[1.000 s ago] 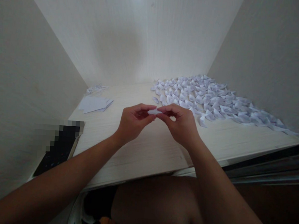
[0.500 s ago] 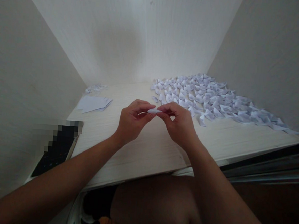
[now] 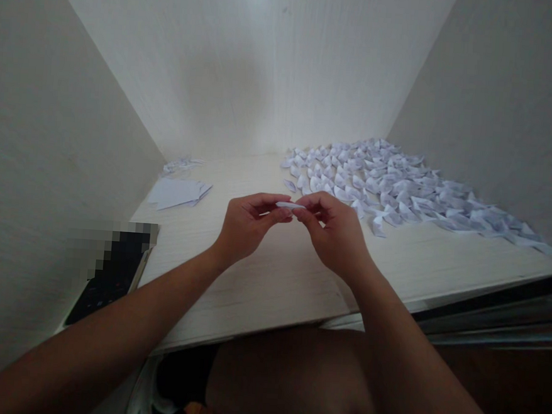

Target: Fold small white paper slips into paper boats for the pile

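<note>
A small folded piece of white paper (image 3: 289, 205) is pinched between both hands above the middle of a pale wooden desk (image 3: 261, 281). My left hand (image 3: 246, 227) grips its left end with thumb and fingers closed. My right hand (image 3: 333, 233) pinches its right end, fingers curled. A wide spread of several similar small folded white paper pieces (image 3: 395, 187) covers the desk's back right, close behind my right hand.
A small stack of flat white paper sheets (image 3: 177, 192) lies at the back left, with a few scraps (image 3: 180, 164) behind it. A dark phone (image 3: 110, 277) lies at the desk's left front edge. White walls close in the desk on three sides.
The hands have kept working the small paper piece between the fingertips; it now looks flatter and thinner. The view has shifted slightly.
</note>
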A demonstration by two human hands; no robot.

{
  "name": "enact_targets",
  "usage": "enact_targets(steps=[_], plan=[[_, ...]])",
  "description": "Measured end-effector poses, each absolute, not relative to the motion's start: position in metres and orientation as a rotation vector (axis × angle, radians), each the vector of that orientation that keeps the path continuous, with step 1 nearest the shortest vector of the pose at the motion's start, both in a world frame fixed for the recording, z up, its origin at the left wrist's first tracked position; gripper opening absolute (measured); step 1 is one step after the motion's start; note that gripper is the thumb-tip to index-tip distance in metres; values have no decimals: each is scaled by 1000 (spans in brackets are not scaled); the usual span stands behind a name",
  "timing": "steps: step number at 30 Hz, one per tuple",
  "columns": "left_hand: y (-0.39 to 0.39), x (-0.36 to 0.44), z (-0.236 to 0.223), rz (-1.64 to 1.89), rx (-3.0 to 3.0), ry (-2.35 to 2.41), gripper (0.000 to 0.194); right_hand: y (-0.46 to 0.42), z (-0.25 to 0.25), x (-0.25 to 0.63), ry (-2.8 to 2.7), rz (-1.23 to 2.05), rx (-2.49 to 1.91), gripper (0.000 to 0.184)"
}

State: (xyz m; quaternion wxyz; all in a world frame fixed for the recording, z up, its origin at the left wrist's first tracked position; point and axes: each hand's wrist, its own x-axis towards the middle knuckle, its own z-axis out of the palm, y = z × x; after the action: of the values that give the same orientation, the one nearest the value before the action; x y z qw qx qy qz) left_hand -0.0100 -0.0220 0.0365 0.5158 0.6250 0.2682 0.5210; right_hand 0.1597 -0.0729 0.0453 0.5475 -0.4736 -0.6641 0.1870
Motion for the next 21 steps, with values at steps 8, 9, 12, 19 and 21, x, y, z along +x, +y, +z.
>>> enact_targets(steps=[8,9,12,19,21], plan=[[-22,-7,37,1221,1386,581,23,-73,46,158,-1530,485,-1109,16],[-23,-7,37,1224,1391,581,22,-73,46,158,-1535,475,-1115,15],[-24,-9,39,1231,1424,583,21,-72,45,160,-1564,441,-1125,13],[-23,-9,39,1224,1522,648,21,-70,46,167,-1685,369,-1103,12],[-23,-9,38,1204,1518,652,23,-71,48,167,-1721,317,-1104,13]])
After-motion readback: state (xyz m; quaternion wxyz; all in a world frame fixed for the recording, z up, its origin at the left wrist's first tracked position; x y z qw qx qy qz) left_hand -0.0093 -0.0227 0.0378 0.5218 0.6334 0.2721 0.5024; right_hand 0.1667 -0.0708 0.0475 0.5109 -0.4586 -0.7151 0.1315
